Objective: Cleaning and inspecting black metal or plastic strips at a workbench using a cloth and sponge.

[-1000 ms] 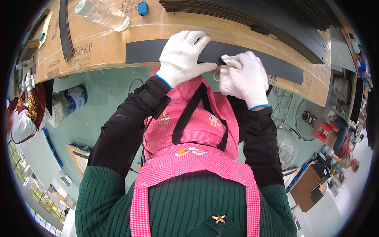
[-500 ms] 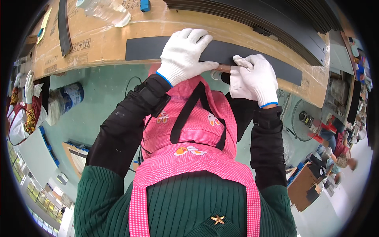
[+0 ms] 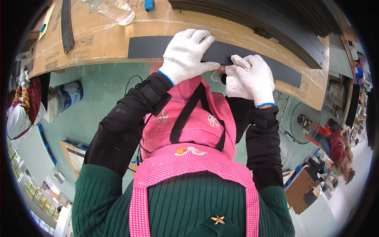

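A long dark grey strip (image 3: 150, 47) lies along the near edge of a cardboard-covered table. My left hand (image 3: 187, 53), in a white knit glove with a blue cuff, rests on the strip left of its middle; its fingers are stretched out and its thumb points right along the near edge. To the right, my right hand (image 3: 254, 77), gloved the same way, is closed on a white cloth (image 3: 237, 85) at the strip's near edge. Part of the cloth hangs below the edge, and some of it is hidden by the fingers.
Stacked dark strips (image 3: 252, 23) fill the table's far right. A clear bottle (image 3: 118, 14), a small blue block (image 3: 149, 5) and another dark strip (image 3: 67, 27) lie at the far left. A fan (image 3: 304, 123) stands right, below the table. Other people are at both sides.
My right hand has slid slightly left with the cloth along the strip's near edge, closer to my left hand. My left hand stays on the strip. The co-worker's hand at left has shifted.
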`<state>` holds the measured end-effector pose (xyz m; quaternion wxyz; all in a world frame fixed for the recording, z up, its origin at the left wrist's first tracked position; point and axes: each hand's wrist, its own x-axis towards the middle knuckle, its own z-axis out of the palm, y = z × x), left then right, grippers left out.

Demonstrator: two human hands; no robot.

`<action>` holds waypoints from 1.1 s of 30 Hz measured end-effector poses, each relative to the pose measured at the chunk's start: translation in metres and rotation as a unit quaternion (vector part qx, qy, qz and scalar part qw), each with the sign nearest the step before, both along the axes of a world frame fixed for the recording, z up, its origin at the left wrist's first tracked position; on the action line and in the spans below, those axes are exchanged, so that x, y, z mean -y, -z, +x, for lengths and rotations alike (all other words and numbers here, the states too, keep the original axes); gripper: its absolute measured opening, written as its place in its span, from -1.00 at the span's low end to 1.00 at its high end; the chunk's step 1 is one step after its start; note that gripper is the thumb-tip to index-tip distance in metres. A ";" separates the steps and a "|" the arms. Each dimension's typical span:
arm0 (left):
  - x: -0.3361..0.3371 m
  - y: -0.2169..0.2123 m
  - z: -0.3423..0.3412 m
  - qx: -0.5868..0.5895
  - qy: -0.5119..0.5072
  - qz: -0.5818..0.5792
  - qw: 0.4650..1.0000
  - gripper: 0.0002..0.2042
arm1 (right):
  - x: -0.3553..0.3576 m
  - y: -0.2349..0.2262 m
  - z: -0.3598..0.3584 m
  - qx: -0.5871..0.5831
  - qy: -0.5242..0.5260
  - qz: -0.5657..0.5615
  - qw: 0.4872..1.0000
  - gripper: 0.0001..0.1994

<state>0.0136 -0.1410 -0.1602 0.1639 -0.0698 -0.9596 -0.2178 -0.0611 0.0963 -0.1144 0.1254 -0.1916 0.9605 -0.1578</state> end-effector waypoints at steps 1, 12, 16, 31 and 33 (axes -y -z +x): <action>0.000 0.000 0.001 -0.003 0.000 0.003 1.000 -0.31 | -0.003 0.000 -0.004 0.017 -0.010 -0.016 1.000 -0.73; 0.001 -0.002 0.002 0.004 -0.008 0.000 1.000 -0.29 | -0.010 -0.015 -0.013 0.059 0.044 0.009 0.997 -0.65; -0.001 -0.003 0.001 0.004 -0.004 -0.005 1.000 -0.31 | -0.001 -0.012 -0.012 0.048 0.012 0.010 0.999 -0.60; -0.001 -0.002 0.001 0.006 -0.003 0.004 1.000 -0.31 | 0.004 -0.024 -0.029 0.101 -0.011 0.016 0.995 -0.67; -0.001 -0.004 0.001 0.011 -0.004 0.003 1.000 -0.30 | 0.000 -0.025 -0.032 0.129 0.050 0.029 0.990 -0.67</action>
